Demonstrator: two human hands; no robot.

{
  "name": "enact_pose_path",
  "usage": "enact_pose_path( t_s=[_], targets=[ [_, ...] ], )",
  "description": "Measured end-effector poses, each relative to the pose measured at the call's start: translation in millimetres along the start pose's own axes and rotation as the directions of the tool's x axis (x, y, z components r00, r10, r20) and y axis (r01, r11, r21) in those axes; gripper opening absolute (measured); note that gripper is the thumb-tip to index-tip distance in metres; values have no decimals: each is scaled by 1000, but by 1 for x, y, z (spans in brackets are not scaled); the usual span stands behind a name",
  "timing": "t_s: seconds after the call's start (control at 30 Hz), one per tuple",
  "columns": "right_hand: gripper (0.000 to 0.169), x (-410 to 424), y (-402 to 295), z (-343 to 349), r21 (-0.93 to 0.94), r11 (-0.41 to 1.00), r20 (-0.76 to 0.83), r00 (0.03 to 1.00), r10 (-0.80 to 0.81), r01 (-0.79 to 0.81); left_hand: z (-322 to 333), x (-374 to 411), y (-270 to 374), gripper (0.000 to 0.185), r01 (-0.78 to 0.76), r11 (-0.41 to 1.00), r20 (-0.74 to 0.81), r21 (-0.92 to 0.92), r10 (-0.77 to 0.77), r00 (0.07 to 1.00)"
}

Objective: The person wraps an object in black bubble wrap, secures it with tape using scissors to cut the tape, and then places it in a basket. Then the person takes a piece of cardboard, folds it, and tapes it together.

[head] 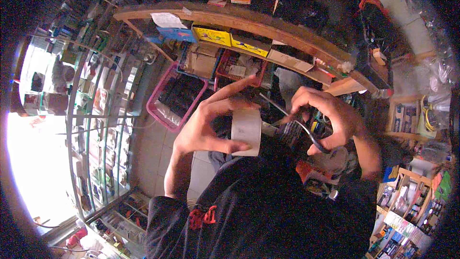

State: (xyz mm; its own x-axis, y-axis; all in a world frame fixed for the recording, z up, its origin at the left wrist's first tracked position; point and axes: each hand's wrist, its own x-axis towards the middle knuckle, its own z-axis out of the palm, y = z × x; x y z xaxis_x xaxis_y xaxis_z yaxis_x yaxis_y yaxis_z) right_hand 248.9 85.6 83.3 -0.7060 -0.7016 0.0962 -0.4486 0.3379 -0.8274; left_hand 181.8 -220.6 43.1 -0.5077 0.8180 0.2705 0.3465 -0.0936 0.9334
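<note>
My left hand [197, 127] grips a roll of pale adhesive tape [246, 131] between thumb and fingers, the index finger stretched out above it. Writing or a mark shows faintly on the roll's face. In my right hand [336, 113] is a pair of scissors [304, 125] with a dark handle; the blades appear spread and point left, towards the tape. A small gap lies between the scissors and the roll. Motion blur hides the exact shape of the second blade. Both hands are held up in front of my dark shirt [251, 201].
Ahead runs a wooden shelf [248, 21] with yellow boxes [212, 36] below its edge. A pink plastic basket [151, 104] stands on the tiled floor [149, 151]. Glass display shelves [99, 115] stand at left. Wooden compartments [413, 187] with small goods are at right.
</note>
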Motion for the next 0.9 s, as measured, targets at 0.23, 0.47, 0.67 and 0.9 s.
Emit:
enact_pose_path(
  t_s=[0.23, 0.47, 0.67, 0.9],
  targets=[
    [73, 23, -10, 10, -19, 999, 95, 995, -32, 34, 1, -2, 16, 62, -72, 994, 80, 78, 66, 995],
    [73, 35, -13, 14, -17, 1000, 131, 991, -10, 12, 4, -8, 18, 61, -63, 993, 58, 99, 57, 997],
    [73, 37, -17, 14, -39, 999, 142, 990, 6, 0, 4, -12, 18, 58, -32, 994, 45, 102, 27, 999],
    [72, 39, -15, 15, -11, 1000, 154, 988, 3, -2, 4, -8, 18, 57, -54, 993, 77, 102, 46, 996]
  ],
)
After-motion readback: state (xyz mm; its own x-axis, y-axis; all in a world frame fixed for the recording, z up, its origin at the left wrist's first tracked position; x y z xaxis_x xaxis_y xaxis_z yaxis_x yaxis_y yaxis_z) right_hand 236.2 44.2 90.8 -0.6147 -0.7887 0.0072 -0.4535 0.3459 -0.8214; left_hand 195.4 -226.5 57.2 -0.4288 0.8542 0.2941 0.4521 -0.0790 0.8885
